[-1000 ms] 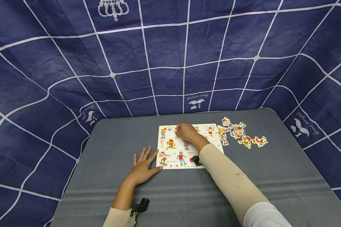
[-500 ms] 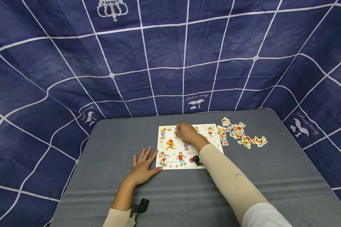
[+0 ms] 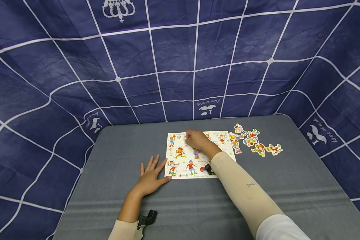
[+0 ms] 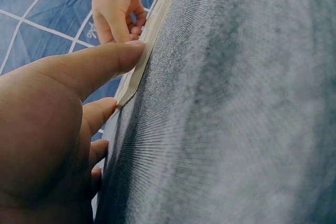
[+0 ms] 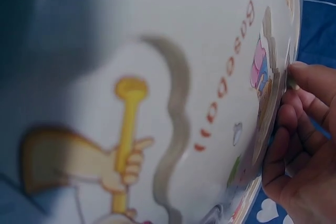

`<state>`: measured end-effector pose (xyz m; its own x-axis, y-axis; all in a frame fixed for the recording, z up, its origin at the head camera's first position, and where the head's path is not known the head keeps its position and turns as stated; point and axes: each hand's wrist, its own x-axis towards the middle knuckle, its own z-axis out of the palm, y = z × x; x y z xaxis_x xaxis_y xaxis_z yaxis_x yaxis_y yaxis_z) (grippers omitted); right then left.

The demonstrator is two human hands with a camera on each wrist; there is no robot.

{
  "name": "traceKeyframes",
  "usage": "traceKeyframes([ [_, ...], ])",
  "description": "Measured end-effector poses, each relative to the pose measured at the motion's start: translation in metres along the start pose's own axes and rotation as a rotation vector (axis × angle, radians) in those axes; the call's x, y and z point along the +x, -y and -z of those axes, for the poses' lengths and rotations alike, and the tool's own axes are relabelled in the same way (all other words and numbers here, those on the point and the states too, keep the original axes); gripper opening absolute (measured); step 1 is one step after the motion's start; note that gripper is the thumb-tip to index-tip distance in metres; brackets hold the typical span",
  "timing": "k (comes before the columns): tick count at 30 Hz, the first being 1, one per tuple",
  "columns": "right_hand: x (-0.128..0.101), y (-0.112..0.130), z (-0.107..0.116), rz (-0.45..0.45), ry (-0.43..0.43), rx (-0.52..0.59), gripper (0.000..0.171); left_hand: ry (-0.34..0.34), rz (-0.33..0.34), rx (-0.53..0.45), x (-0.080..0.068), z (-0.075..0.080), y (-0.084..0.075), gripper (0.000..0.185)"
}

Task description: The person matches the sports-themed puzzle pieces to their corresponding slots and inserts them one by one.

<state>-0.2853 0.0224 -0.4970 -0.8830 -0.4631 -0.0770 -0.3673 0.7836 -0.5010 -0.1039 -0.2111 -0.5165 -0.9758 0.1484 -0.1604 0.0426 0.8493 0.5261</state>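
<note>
A white puzzle board with cartoon sports figures lies flat on the grey table. My left hand rests on the table with fingers spread. Its thumb and index fingertips are at the board's left edge, also seen in the left wrist view. Over the board's upper left part, my right hand pinches a small puzzle piece between thumb and fingers, close against the board. The hand hides most of that piece. In the right wrist view, the curled fingers are at the board's far side, beyond several figure cutouts.
Several loose figure puzzle pieces lie in a cluster just right of the board. A dark blue cloth with white grid lines stands behind and beside the grey table. My right forearm crosses the board's lower right part.
</note>
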Motion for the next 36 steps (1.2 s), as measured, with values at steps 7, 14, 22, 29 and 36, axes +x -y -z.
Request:
traceKeyframes([
  [7,0.0006,-0.0013,-0.0013,0.001,-0.005,-0.009,0.012,0.002,-0.001,-0.001,0.0008,-0.0002,-0.0004,0.08],
  [14,-0.0005,-0.0022,-0.0019,-0.009,-0.002,0.027,0.012,-0.002,-0.001,0.006,0.0021,-0.0012,0.0009,0.08],
  [22,-0.0002,-0.0027,-0.0051,-0.008,0.0,0.065,0.012,0.001,0.003,0.008,0.0012,-0.0027,0.0027,0.081],
  [29,0.0005,-0.0052,-0.0053,-0.006,0.003,0.098,0.012,-0.004,0.002,0.009,0.001,-0.0029,0.0022,0.081],
  [36,-0.0004,-0.0063,-0.0049,-0.01,0.001,0.128,0.013,-0.005,-0.001,0.011,0.0016,-0.0035,0.0027,0.081],
])
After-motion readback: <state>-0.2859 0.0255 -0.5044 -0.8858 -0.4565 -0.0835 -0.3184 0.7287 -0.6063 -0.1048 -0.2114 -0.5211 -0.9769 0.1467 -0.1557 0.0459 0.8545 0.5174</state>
